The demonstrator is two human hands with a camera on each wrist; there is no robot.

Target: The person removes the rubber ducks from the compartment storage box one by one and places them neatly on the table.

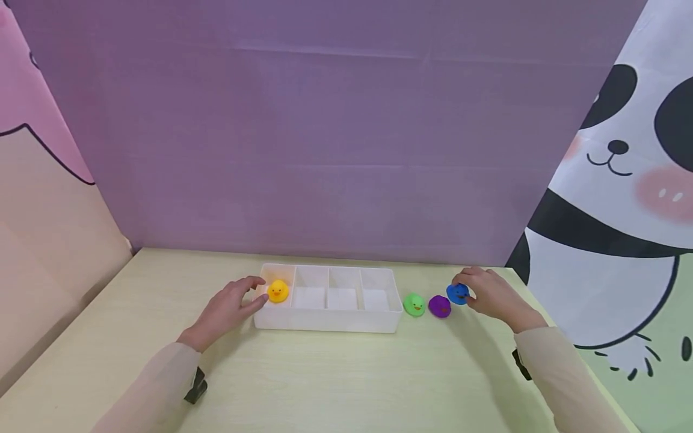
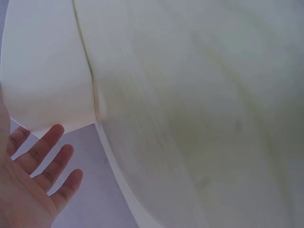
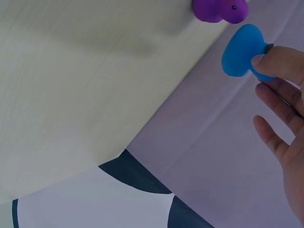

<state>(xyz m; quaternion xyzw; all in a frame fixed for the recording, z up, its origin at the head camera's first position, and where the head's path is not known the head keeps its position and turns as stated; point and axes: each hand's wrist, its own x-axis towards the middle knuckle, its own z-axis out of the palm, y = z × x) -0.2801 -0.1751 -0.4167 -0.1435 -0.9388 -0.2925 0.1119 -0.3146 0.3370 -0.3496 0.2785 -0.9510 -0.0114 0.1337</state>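
My right hand (image 1: 495,294) pinches a blue rubber duck (image 1: 458,294) between thumb and fingers. In the right wrist view the same blue duck (image 3: 243,52) shows at the fingertips. Beside it are a purple rubber duck (image 1: 440,307) and, farther left, a green one (image 1: 414,305). A white box (image 1: 327,320) with a row of compartments stands in the middle. Its leftmost compartment contains a yellow rubber duck (image 1: 278,291). At the box's left end is my left hand (image 1: 230,307), thumb and fingers apart near the rim; whether they touch it I cannot tell.
The pale wooden table (image 1: 325,382) bears everything. A purple backdrop (image 1: 335,132) rises behind its far edge. To the right hangs a panel with a panda picture (image 1: 606,198), and a pink and cream panel (image 1: 49,240) flanks the left.
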